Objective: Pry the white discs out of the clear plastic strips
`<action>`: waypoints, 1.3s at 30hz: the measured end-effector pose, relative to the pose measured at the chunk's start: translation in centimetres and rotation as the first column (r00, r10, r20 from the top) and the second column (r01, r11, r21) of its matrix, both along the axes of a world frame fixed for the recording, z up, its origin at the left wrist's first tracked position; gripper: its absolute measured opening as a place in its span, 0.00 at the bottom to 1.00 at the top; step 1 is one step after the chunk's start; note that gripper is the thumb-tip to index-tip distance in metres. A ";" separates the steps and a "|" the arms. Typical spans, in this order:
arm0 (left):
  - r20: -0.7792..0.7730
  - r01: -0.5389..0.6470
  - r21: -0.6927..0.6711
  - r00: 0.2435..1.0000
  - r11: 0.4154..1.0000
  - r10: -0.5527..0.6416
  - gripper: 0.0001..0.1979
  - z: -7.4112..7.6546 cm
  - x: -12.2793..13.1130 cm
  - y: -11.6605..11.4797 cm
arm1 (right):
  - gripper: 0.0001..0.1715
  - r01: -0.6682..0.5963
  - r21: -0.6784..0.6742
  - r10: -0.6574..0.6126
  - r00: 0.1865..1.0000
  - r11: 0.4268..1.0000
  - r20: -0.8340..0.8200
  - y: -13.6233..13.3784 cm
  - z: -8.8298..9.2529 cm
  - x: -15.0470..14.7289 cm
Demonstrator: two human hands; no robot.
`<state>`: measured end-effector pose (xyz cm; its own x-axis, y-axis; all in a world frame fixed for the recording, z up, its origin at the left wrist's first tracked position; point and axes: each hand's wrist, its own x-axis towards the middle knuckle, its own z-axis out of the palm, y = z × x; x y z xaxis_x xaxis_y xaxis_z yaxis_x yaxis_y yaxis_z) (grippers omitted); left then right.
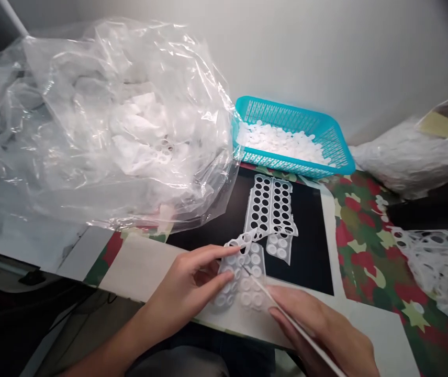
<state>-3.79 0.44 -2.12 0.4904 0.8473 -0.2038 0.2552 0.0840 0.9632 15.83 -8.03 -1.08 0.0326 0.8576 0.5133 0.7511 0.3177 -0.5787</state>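
My left hand [196, 277] is closed, thumb and forefinger on a translucent sheet [259, 269] with rows of round white pieces. A loosened perforated white web [243, 241] curls up by its forefinger and runs back into a flatter part with rows of round holes [273, 204]. In my right hand [318, 319] is a slim white tool [287, 314] with a thin dark tip, fingers wrapped round it. The tip meets the sheet near the left fingers; whether it touches a piece, I cannot tell. Beneath lies a black mat [306, 267].
A turquoise basket [298, 166] of small white discs [282, 141] stands at the back. To the left bulges a large clear plastic bag [90, 136] with white scraps. A filled bag [412, 152] and a heap of perforated white scraps [439, 277] are on the right.
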 end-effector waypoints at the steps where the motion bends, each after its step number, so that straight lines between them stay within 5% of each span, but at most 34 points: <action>1: -0.010 0.010 -0.012 1.000 1.000 -0.011 0.16 0.0 0.0 0.1 | 0.08 -0.066 0.003 0.066 0.998 0.998 0.022 0.2 0.1 0.2; 12: -0.082 0.058 -0.036 0.995 0.998 -0.061 0.18 0.7 -0.1 0.7 | 0.13 -0.250 -0.106 0.263 0.956 0.962 0.133 1.9 1.1 1.2; 18: -0.082 0.097 0.014 0.992 0.995 -0.095 0.19 0.5 -0.3 0.7 | 0.16 -0.324 0.007 0.321 0.938 0.946 0.131 2.6 0.3 1.2; 26: -0.103 0.141 0.068 0.986 0.988 -0.134 0.19 0.4 -0.6 0.6 | 0.13 -0.362 -0.039 0.364 0.930 0.931 0.058 3.2 0.6 0.7; 33: -0.094 0.127 0.062 0.988 0.990 -0.121 0.20 0.5 -0.6 0.5 | 0.12 -0.276 -0.064 0.281 0.953 0.959 0.110 2.2 1.7 1.7; 39: -0.098 0.129 0.033 0.987 0.991 -0.125 0.20 0.4 -0.5 0.5 | 0.17 -0.353 -0.072 0.360 0.922 0.933 0.141 2.4 2.2 3.0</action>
<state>-4.28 0.96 -1.71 0.5743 0.7878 -0.2227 0.3521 0.0079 0.9359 18.81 -5.62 1.13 -0.3537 0.8204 0.4493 0.6718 0.5570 -0.4882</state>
